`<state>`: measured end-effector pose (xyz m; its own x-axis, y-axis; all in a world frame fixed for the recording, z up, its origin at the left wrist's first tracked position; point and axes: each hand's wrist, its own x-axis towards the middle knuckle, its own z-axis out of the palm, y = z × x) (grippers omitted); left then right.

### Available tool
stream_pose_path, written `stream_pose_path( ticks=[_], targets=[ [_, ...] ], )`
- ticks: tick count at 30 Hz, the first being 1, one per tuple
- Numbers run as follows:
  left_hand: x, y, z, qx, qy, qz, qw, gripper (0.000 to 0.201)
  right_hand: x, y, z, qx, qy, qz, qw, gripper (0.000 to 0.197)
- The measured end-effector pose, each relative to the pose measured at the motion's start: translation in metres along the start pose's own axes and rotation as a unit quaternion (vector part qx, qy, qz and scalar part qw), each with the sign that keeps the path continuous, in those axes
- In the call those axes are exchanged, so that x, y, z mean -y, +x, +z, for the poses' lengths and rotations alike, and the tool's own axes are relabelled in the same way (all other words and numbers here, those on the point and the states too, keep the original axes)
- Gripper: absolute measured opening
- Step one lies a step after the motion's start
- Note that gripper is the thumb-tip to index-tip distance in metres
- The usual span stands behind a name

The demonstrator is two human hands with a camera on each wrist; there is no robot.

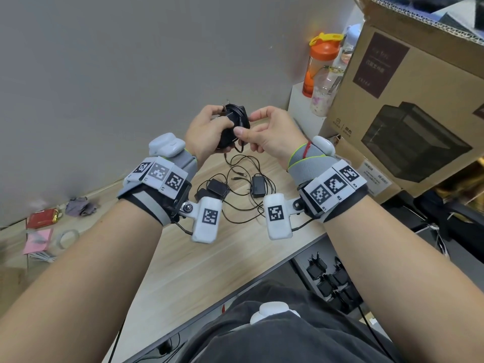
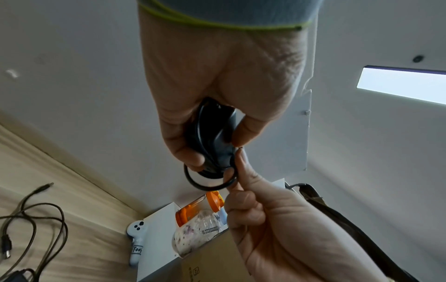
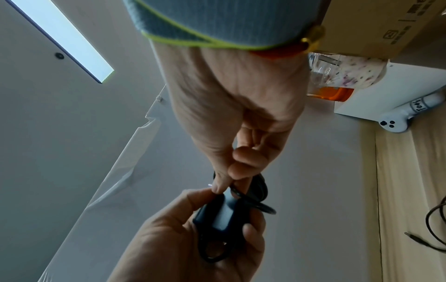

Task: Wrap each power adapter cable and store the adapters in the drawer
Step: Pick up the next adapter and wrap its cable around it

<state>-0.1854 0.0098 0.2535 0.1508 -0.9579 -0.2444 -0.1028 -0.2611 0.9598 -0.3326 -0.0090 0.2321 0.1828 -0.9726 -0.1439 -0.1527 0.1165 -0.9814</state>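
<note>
Head view, nearest the wearer: an open drawer (image 1: 332, 281) below the worktop (image 1: 167, 260) edge holds several wrapped black adapters (image 1: 326, 277). Farther on, two unwrapped adapters (image 1: 258, 186) lie on the worktop amid loose cable (image 1: 243, 205). Above these, both hands are raised off the surface. The left hand (image 1: 207, 132) has its grip curled round a black adapter (image 1: 231, 127) wound with its own cable; the right hand (image 1: 272, 134) pinches a strand of that cable between thumb and forefinger, at the adapter's edge. Beyond stand an orange-lidded bottle (image 1: 318, 64) and a large cardboard box (image 1: 408, 100).

Left wrist view alone shows one cable loop hanging free below the adapter (image 2: 214, 145), with the right thumb and forefinger closed on it. Right wrist view alone shows the adapter's pale face (image 3: 220, 215) and a lower cable loop against the left palm. Both wrist views show a white controller (image 2: 136, 242) by the wall, hidden in the head view.
</note>
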Motion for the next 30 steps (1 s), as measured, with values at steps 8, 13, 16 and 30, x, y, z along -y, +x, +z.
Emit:
stream_pose_path(
  ticks=[8, 13, 16, 30],
  targets=[
    [0.002, -0.006, 0.002, 0.042, 0.054, 0.022, 0.997, 0.03, -0.011, 0.011, -0.003, -0.107, -0.152, -0.075, 0.98, 0.031],
    [0.003, -0.008, 0.004, 0.061, 0.044, 0.003, 0.997, 0.027, -0.004, 0.004, 0.001, -0.165, -0.201, -0.157, 0.953, 0.015],
    [0.006, -0.007, 0.007, 0.059, 0.041, 0.001, 0.997, 0.027, -0.003, 0.004, 0.001, -0.156, -0.224, -0.174, 0.946, 0.018],
    [0.007, -0.006, 0.001, 0.045, 0.061, -0.005, 0.997, 0.02, -0.007, 0.002, -0.004, -0.07, -0.212, -0.142, 0.964, 0.034]
  ],
)
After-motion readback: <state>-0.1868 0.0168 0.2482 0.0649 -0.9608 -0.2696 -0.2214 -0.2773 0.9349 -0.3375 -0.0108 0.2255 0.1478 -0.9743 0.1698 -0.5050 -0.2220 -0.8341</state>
